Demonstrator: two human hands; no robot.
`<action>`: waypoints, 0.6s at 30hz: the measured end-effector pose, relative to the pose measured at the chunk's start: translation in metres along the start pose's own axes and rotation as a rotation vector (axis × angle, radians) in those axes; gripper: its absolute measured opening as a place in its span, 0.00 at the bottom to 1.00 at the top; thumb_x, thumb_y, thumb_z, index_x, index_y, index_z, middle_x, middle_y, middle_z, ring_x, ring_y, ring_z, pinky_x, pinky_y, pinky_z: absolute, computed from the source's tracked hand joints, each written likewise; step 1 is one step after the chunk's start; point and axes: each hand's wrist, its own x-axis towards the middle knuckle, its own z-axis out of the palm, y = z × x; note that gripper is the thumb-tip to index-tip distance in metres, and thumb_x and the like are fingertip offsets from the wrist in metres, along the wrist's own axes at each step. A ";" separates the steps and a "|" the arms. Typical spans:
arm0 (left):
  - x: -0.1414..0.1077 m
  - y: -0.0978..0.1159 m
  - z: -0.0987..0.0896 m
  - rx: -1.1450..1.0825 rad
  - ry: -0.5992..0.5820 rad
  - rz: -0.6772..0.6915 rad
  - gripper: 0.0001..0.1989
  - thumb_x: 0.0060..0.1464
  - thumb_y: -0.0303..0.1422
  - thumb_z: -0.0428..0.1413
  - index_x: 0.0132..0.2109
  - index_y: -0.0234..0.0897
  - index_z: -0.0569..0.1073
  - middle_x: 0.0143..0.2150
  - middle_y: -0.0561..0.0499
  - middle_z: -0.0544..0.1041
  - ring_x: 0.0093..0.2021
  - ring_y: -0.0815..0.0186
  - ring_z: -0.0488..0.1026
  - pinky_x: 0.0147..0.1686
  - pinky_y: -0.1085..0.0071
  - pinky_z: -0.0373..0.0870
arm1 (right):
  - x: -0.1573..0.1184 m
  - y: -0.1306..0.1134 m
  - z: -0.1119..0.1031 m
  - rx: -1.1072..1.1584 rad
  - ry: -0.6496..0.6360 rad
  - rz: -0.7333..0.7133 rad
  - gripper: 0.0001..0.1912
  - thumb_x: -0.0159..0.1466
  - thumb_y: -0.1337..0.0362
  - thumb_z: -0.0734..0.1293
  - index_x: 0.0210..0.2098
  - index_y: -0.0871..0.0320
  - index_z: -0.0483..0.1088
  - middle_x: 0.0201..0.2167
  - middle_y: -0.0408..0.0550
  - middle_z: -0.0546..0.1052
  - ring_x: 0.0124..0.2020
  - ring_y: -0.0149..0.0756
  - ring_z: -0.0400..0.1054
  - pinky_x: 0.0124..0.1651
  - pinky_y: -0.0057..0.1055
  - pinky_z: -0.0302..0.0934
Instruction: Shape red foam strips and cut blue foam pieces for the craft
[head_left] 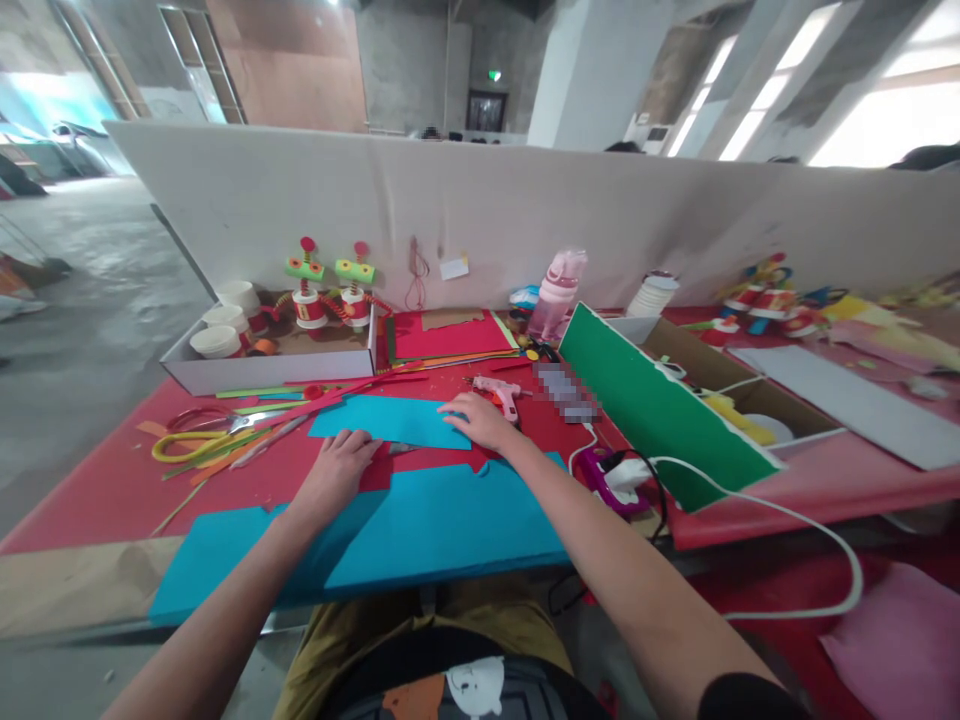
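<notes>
A light-blue strip of paper (409, 422) lies across the red-covered table in front of me. My left hand (346, 468) rests at the strip's lower left edge, palm down, fingers slightly bent over it. On the strip's right end lies my right hand (484, 420), its fingers stretched out and apart from the thumb. Neither hand visibly lifts the paper. A small grey tool (403, 448), too blurred to name, sits just right of my left fingers. Larger blue sheets (450, 520) spread along the table's front edge, under my forearms. Beyond my right hand lies a pink glue gun (499, 392).
Scissors (202, 438) with yellow handles and coloured paper strips lie left. A white box (277, 375) holds paper cups and two cup figures. A green panel (660, 410), purple power strip (611, 480) and white cable (825, 530) occupy the right. A pink bottle (556, 295) stands behind.
</notes>
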 end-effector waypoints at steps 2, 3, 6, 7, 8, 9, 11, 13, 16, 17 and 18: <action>0.001 0.001 0.001 -0.019 0.001 0.000 0.19 0.61 0.29 0.43 0.56 0.39 0.70 0.50 0.41 0.70 0.48 0.55 0.64 0.44 0.59 0.62 | -0.008 0.004 -0.007 0.033 -0.099 0.011 0.15 0.63 0.62 0.66 0.49 0.56 0.74 0.43 0.51 0.74 0.42 0.37 0.69 0.49 0.34 0.61; 0.001 0.002 0.001 -0.024 0.000 0.004 0.19 0.62 0.29 0.43 0.56 0.39 0.70 0.50 0.41 0.70 0.48 0.55 0.64 0.44 0.60 0.62 | -0.011 0.005 -0.009 0.048 -0.143 0.011 0.15 0.62 0.63 0.68 0.49 0.56 0.74 0.43 0.51 0.74 0.40 0.36 0.69 0.48 0.33 0.62; 0.007 0.005 0.002 -0.020 -0.007 0.012 0.19 0.61 0.29 0.44 0.56 0.39 0.70 0.50 0.41 0.70 0.47 0.55 0.64 0.43 0.60 0.62 | -0.014 0.009 -0.010 0.073 -0.214 0.018 0.18 0.60 0.67 0.69 0.51 0.54 0.73 0.43 0.50 0.71 0.39 0.34 0.68 0.47 0.31 0.62; 0.009 0.007 0.002 -0.013 -0.008 0.011 0.19 0.61 0.29 0.44 0.56 0.39 0.70 0.50 0.41 0.70 0.47 0.55 0.64 0.43 0.61 0.62 | -0.013 0.010 -0.010 0.078 -0.229 0.021 0.19 0.60 0.68 0.68 0.51 0.54 0.73 0.43 0.49 0.71 0.39 0.34 0.68 0.47 0.31 0.62; 0.011 0.009 0.002 -0.007 -0.009 0.009 0.19 0.61 0.28 0.44 0.56 0.39 0.70 0.50 0.41 0.70 0.47 0.55 0.64 0.42 0.61 0.62 | -0.012 0.012 -0.011 0.084 -0.247 0.021 0.19 0.60 0.69 0.68 0.52 0.54 0.72 0.42 0.49 0.71 0.39 0.34 0.68 0.46 0.31 0.62; 0.013 0.011 0.003 0.000 -0.009 0.005 0.19 0.60 0.28 0.45 0.56 0.39 0.70 0.50 0.41 0.70 0.47 0.55 0.64 0.42 0.61 0.62 | -0.011 0.013 -0.012 0.090 -0.264 0.020 0.20 0.60 0.69 0.68 0.52 0.55 0.72 0.42 0.49 0.71 0.38 0.34 0.68 0.46 0.31 0.62; 0.014 0.014 0.003 0.003 -0.010 0.004 0.19 0.60 0.27 0.45 0.56 0.39 0.71 0.49 0.41 0.70 0.47 0.55 0.64 0.41 0.62 0.61 | -0.010 0.014 -0.014 0.097 -0.287 0.018 0.20 0.60 0.69 0.68 0.52 0.56 0.72 0.41 0.49 0.71 0.37 0.33 0.67 0.46 0.31 0.63; 0.012 0.016 0.003 -0.001 -0.016 0.011 0.19 0.60 0.27 0.45 0.56 0.39 0.71 0.49 0.41 0.71 0.47 0.55 0.64 0.41 0.62 0.61 | -0.009 0.014 -0.016 0.099 -0.298 0.015 0.21 0.60 0.69 0.68 0.53 0.56 0.72 0.41 0.50 0.71 0.37 0.33 0.67 0.46 0.31 0.62; 0.009 0.018 0.000 -0.003 -0.028 0.022 0.20 0.61 0.27 0.43 0.56 0.38 0.70 0.49 0.41 0.71 0.46 0.56 0.64 0.41 0.63 0.61 | -0.009 0.014 -0.017 0.094 -0.308 0.013 0.21 0.60 0.69 0.68 0.53 0.57 0.71 0.42 0.50 0.70 0.37 0.34 0.67 0.46 0.31 0.62; 0.008 0.019 0.000 -0.002 -0.031 0.022 0.20 0.61 0.27 0.43 0.57 0.38 0.70 0.49 0.41 0.71 0.46 0.56 0.64 0.41 0.62 0.61 | -0.009 0.014 -0.016 0.091 -0.311 0.012 0.21 0.60 0.69 0.68 0.53 0.57 0.71 0.42 0.51 0.70 0.37 0.34 0.67 0.46 0.31 0.62; 0.009 0.020 -0.001 0.000 -0.033 0.023 0.20 0.61 0.27 0.43 0.57 0.37 0.70 0.50 0.41 0.71 0.46 0.56 0.64 0.41 0.62 0.61 | -0.009 0.014 -0.016 0.088 -0.312 0.010 0.21 0.60 0.69 0.68 0.54 0.56 0.71 0.41 0.50 0.70 0.37 0.34 0.67 0.45 0.31 0.62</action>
